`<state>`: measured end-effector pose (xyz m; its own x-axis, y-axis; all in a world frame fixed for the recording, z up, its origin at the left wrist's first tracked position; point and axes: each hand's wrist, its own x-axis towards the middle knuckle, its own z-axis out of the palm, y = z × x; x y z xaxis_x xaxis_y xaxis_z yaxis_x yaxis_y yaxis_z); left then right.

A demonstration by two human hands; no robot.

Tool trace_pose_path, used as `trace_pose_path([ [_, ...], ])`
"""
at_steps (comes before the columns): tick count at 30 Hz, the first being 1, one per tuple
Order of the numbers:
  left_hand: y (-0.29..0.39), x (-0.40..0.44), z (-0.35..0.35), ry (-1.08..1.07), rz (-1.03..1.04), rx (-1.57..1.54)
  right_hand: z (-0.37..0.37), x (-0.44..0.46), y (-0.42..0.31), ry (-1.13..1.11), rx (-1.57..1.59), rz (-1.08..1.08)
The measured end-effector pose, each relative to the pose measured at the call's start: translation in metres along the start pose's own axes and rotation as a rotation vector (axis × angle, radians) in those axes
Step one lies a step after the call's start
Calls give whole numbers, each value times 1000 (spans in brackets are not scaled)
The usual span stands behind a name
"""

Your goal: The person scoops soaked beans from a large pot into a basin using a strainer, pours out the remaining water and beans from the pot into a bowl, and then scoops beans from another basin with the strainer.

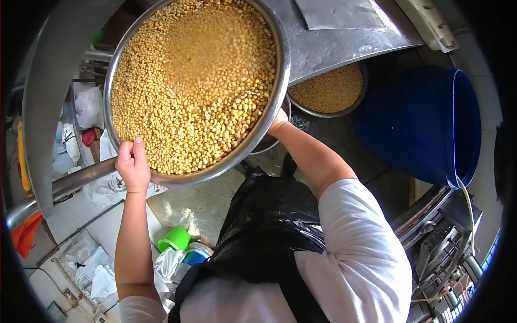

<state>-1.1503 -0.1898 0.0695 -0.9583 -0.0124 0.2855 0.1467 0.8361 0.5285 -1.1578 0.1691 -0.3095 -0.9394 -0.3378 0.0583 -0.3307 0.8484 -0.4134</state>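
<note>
A large round metal basin (283, 59) full of yellow soybeans (194, 91) is held up in front of me, tilted. At its lower left rim is my left hand (133, 164), closed on the edge with the thumb on top. My right hand (278, 119) is at the right side of the basin, its fingers mostly hidden behind the rim. The beans look smooth and blurred near the upper middle and coarser toward the lower right.
A second basin of beans (331, 89) stands lower down, beside a big blue barrel (414, 124). A metal surface (344, 40) lies at the top. A metal rail (81, 180) runs at left. A green container (174, 238) is on the floor near white bags.
</note>
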Motion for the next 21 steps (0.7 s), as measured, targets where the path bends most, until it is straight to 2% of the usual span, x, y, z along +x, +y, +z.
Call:
trace_pose_path([
  [1,2,0,0,2,1,4,-5,4,-2,26,14,11],
  [2,4,0,0,4,3,9,-11,0,-5,-1,50,174],
  [4,3,0,1,8,10,0,-57,-10,-25,-26,85,337],
  [6,3,0,1,13,14,-6,-101,-20,-43,219,435,671],
  [7,3,0,0,5,8,-5,-93,-28,-35,206,565,716],
  [8,4,1,1,-1,3,-5,-74,-42,-35,406,544,737],
  [10,3,1,1,8,9,-8,-65,-64,-23,166,760,1101],
  [12,7,1,1,10,8,-9,-93,-92,-32,239,1322,1315],
  [14,8,1,0,1,3,-5,-101,-125,-30,291,1528,1395],
  [16,9,1,-1,-3,-6,-5,-105,-167,-19,336,1674,1375],
  [18,9,1,0,20,30,-1,-139,-205,-15,355,1674,1450],
  [20,9,1,1,29,23,-14,-157,-257,12,307,1576,1425],
  [21,12,0,2,37,19,-29,-184,-269,9,412,1582,1415],
])
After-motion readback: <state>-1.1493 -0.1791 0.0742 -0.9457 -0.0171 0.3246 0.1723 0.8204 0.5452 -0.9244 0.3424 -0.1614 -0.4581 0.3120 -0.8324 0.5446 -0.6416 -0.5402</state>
